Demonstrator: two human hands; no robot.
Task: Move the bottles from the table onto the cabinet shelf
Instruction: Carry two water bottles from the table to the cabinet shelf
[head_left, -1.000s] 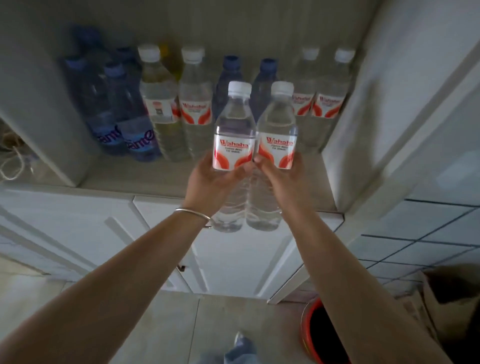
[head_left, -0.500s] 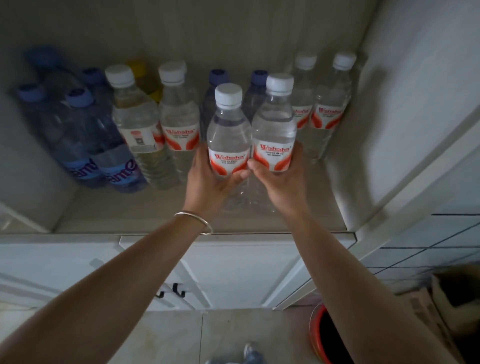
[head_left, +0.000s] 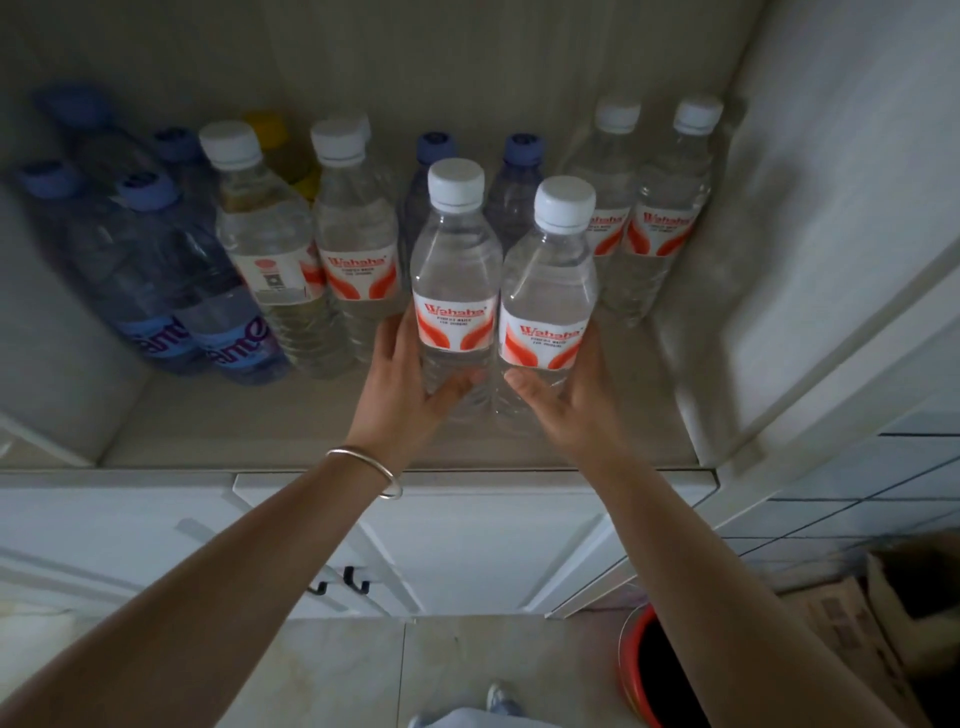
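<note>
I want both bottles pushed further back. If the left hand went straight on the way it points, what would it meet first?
Probably a blue-capped bottle standing directly behind the bottle that the left hand holds; depth is hard to judge.

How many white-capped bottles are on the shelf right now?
6: left hand grips one, right hand grips another; two stand left of them, two at the back right. Others may be hidden behind.

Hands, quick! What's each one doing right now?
Left hand: wrapped around the left Wahaha bottle on the cabinet shelf.
Right hand: wrapped around the right Wahaha bottle beside it.
</note>
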